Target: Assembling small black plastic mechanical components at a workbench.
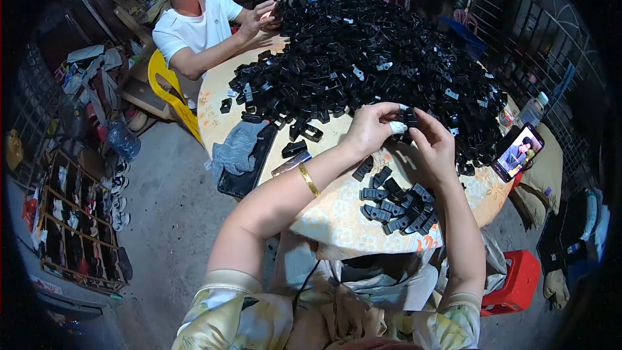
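Observation:
Both my hands meet over the round table (324, 223), at the near edge of a large heap of black plastic parts (389, 45). Between the fingertips I hold a small black plastic part (409, 117), partly covered by the fingers. My left hand (372, 128), with white wrapping on its fingertips, pinches it from the left. From the right, my right hand (435, 146) grips it with thumb and fingers. Below the hands, between my forearms, lies a small pile of black ribbed parts (398, 206). What kind of part these are, I cannot tell.
A phone (518, 152) with a lit screen and a bottle (532, 109) are at the right. Grey cloth (241, 148) lies on a dark tray (234, 183) at the left. Across the table sits a person (201, 26) holding a phone. A red stool (515, 282) stands at the lower right.

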Motion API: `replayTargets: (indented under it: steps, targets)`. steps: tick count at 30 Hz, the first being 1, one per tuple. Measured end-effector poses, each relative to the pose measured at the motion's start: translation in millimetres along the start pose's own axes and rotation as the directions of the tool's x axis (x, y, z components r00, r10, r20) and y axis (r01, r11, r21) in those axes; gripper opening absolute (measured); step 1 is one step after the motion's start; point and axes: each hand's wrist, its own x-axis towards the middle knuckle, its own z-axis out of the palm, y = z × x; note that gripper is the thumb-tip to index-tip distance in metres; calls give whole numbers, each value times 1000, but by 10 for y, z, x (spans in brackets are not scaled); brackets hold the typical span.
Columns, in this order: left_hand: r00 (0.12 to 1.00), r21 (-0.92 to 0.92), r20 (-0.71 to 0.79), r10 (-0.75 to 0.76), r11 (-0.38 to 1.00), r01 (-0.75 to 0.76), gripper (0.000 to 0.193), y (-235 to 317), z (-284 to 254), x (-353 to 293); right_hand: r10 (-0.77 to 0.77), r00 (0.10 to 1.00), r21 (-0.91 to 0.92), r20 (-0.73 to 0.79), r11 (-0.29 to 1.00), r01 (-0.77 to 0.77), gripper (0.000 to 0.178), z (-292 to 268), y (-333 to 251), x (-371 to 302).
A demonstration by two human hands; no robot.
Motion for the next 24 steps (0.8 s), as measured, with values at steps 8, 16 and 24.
replayTargets:
  steps: [8, 16, 24]
  targets:
    - [997, -200, 31, -74, 977, 79, 33, 67, -29, -5, -222, 971, -255, -83, 947, 195, 35, -4, -131, -17]
    - [999, -187, 49, -14, 982, 23, 31, 164, -51, -29, -341, 940, -382, -25, 872, 306, 34, -6, -182, -28]
    - [996, -407, -71, -58, 913, 24, 43, 88, 208, -115, -564, 823, -561, 64, 661, 497, 37, 37, -190, 2]
